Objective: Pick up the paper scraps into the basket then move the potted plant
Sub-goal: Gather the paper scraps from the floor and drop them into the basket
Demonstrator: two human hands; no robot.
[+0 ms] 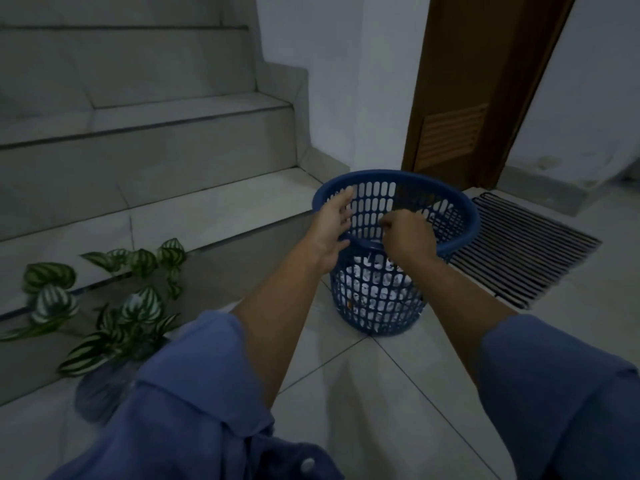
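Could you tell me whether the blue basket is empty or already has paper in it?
Not empty: white paper scraps show through the slots of the basket, filling its lower part.

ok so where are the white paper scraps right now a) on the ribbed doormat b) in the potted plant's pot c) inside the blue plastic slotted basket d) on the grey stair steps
c: the white paper scraps show through the slots low inside the blue plastic slotted basket, which stands on the tiled floor.
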